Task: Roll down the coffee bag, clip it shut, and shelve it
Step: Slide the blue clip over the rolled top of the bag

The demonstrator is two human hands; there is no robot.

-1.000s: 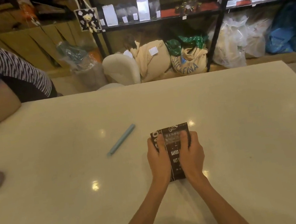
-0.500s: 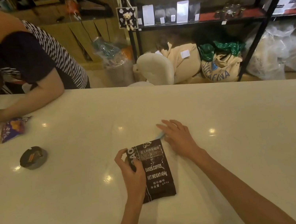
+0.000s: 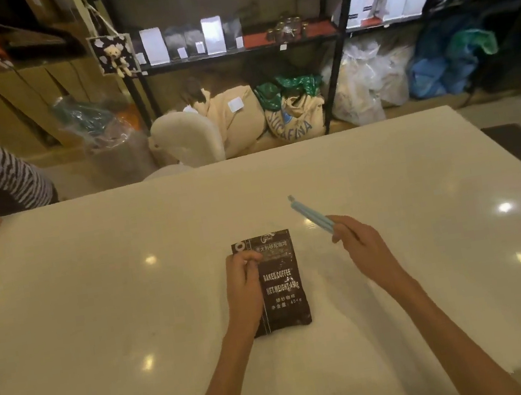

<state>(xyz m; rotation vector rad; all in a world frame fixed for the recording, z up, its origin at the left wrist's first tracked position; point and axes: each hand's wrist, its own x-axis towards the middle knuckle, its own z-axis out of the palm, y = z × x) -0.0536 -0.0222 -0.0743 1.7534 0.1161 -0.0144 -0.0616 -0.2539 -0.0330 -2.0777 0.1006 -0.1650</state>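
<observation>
So the coffee bag (image 3: 277, 282) lies rolled down on the tabletop (image 3: 99, 306), left hand (image 3: 244, 287) pinning its top, right hand (image 3: 362, 246) closed round the blue clip (image 3: 311, 216) held above, clipping and shelving still to do.

Hands on coffee bag (image 3: 280, 282) and clip (image 3: 311, 216)

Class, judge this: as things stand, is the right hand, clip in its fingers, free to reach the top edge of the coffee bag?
Probably yes. The right hand holds the clip beside the coffee bag; the left hand covers only its left side.
</observation>
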